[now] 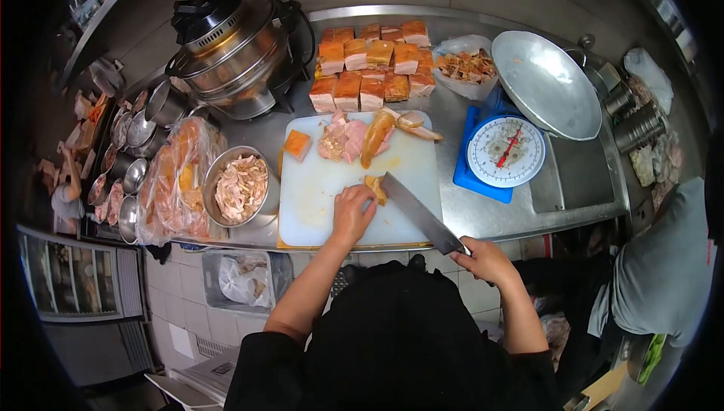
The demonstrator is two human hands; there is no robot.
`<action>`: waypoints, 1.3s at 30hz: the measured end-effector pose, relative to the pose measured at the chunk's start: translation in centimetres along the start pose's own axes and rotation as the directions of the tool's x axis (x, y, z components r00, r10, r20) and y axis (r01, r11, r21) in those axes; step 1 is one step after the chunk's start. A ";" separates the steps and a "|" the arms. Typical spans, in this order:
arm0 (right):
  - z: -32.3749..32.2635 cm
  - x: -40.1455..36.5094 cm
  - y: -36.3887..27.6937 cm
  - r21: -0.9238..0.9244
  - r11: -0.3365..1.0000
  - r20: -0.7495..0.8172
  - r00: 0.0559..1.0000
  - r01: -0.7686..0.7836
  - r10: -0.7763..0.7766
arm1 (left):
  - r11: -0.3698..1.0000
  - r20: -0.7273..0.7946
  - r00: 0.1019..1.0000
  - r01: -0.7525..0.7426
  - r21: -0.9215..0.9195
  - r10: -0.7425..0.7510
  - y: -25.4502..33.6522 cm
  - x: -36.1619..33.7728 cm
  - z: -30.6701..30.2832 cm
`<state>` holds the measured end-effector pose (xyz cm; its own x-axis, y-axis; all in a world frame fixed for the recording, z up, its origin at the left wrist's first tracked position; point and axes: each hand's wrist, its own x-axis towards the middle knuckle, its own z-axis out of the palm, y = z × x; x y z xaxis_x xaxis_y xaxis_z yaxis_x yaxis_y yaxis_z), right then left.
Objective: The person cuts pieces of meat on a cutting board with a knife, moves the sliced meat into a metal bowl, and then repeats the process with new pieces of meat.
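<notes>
On the white cutting board (309, 177), my left hand (352, 213) has its fingers curled against a small brown-skinned piece of chicken (377, 189). My right hand (483, 260) grips the handle of a broad knife (418, 215), whose blade slants over the board with its tip beside that piece. Farther back on the board lie pale pink chunks of meat (343, 138), a long brown-skinned piece of poultry (375, 139) and a narrower piece (418, 125). A square of crispy-skinned pork (297, 145) sits at the board's back left corner.
Blocks of roast pork belly (377, 53) are stacked behind the board, beside a bag of scraps (465, 66). A blue dial scale (505, 151) with a metal pan (547, 83) stands right. Left are a pot of sliced meat (240, 188), bagged meat (181, 177) and a round cooker (234, 53). A co-worker (656, 260) stands right.
</notes>
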<state>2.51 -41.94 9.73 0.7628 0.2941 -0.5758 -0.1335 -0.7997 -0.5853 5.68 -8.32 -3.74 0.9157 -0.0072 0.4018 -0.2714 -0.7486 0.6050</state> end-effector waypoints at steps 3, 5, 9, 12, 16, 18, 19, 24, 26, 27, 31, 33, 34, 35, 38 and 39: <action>-0.9 1.0 0.7 -0.128 0.986 0.005 0.994 0.108 -0.108 | 1.000 -0.044 0.999 -0.020 -0.011 0.019 -0.3 0.6 0.4; -1.5 1.6 0.8 -0.167 0.976 0.032 0.990 0.141 -0.137 | 1.000 -0.044 0.999 -0.023 -0.003 0.022 -0.3 0.6 0.5; -2.6 2.1 -0.1 -0.128 0.986 0.107 0.990 0.109 -0.095 | 1.000 -0.055 0.998 -0.003 -0.001 0.003 0.1 0.5 0.3; -3.0 2.5 -0.3 -0.116 0.989 0.160 0.985 0.090 -0.071 | 1.000 -0.053 0.999 -0.003 0.014 0.004 0.3 0.5 0.2; -3.6 3.2 -0.6 -0.144 0.985 0.205 0.977 0.096 -0.065 | 0.998 -0.058 0.998 -0.035 0.050 0.038 0.4 0.6 0.2; -4.0 3.5 -1.0 -0.154 0.980 0.227 0.970 0.123 -0.086 | 0.998 -0.034 0.999 -0.036 0.059 0.038 0.3 0.5 0.3; -4.4 3.6 -1.7 -0.189 0.973 0.260 0.962 0.130 -0.078 | 0.997 -0.016 0.999 -0.041 0.068 0.042 0.3 0.5 0.3; -3.6 4.4 -4.3 -0.256 0.959 0.331 0.943 0.117 -0.026 | 0.997 0.005 0.997 -0.074 0.039 0.074 0.2 0.5 0.3; -3.0 4.9 -4.6 -0.254 0.960 0.343 0.939 0.114 -0.021 | 0.995 0.009 0.996 -0.093 0.039 0.093 0.8 0.8 0.4; -2.9 4.9 -4.4 -0.256 0.960 0.338 0.941 0.117 -0.024 | 0.994 -0.015 0.996 -0.084 0.073 0.085 1.0 0.8 0.7; -3.1 3.2 -3.6 -0.226 0.971 0.328 0.945 0.077 0.001 | 0.983 -0.151 0.988 0.004 0.184 0.024 0.9 1.1 1.1; -3.5 2.5 -2.5 -0.196 0.980 0.351 0.936 0.044 0.028 | 0.986 -0.122 0.992 0.044 0.163 -0.024 0.3 1.5 0.8; -3.2 2.4 -1.6 -0.182 0.983 0.332 0.943 0.038 0.025 | 0.985 -0.091 0.993 0.088 0.147 -0.075 0.2 1.6 0.7; -3.0 2.1 -1.2 -0.185 0.982 0.330 0.944 0.041 0.023 | 0.985 -0.095 0.993 0.088 0.147 -0.074 0.1 1.8 0.6; -2.0 1.1 -0.2 0.008 1.000 0.298 0.955 -0.011 0.008 | 0.999 -0.044 0.999 -0.012 0.053 0.014 -1.1 1.7 0.3; -1.5 0.5 0.2 0.009 1.000 0.301 0.954 -0.013 0.009 | 0.999 -0.013 0.999 -0.036 0.028 0.037 -1.1 1.3 0.5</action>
<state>3.77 -42.75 10.18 0.5356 0.4305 -0.7265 -0.1488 -0.7987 -0.5830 7.31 -7.87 -4.26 0.9010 -0.0258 0.4330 -0.2961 -0.7661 0.5705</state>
